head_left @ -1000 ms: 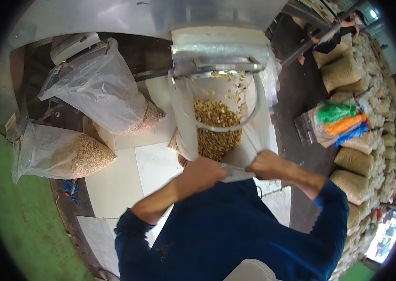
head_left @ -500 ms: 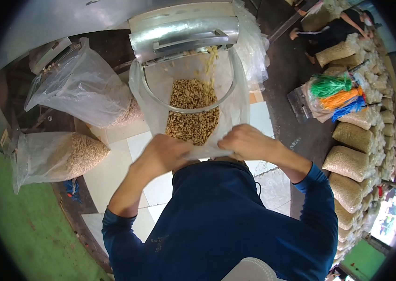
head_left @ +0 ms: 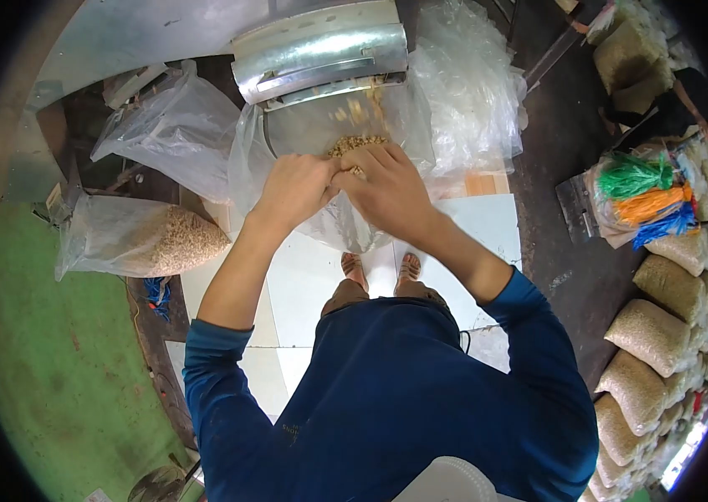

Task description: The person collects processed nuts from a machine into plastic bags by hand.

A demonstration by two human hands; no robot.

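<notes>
A clear plastic bag [head_left: 339, 227] hangs below a shiny metal chute [head_left: 324, 60], and small tan pieces [head_left: 360, 144] drop from the chute into it. My left hand [head_left: 297, 188] is closed on the bag's near rim. Close beside it, my right hand [head_left: 387, 188] also grips the rim, the knuckles of both hands nearly meeting over the bag's mouth. The hands cover much of the pieces inside. Part of a metal hoop [head_left: 268, 134] shows at the mouth's left side; the rest is hidden.
Two more plastic bags stand at left, one partly filled with pale pieces [head_left: 191, 243]. Empty plastic bags [head_left: 467, 92] lie right of the chute. Green, orange and blue ties [head_left: 646, 197] sit on a stand. Filled sacks [head_left: 646, 335] line the right; a person [head_left: 688, 105] bends there.
Both hands have moved up and together, drawing the bag's near rim toward the chute and over the hoop's front. Pieces keep falling. The view has shifted, and my feet now show.
</notes>
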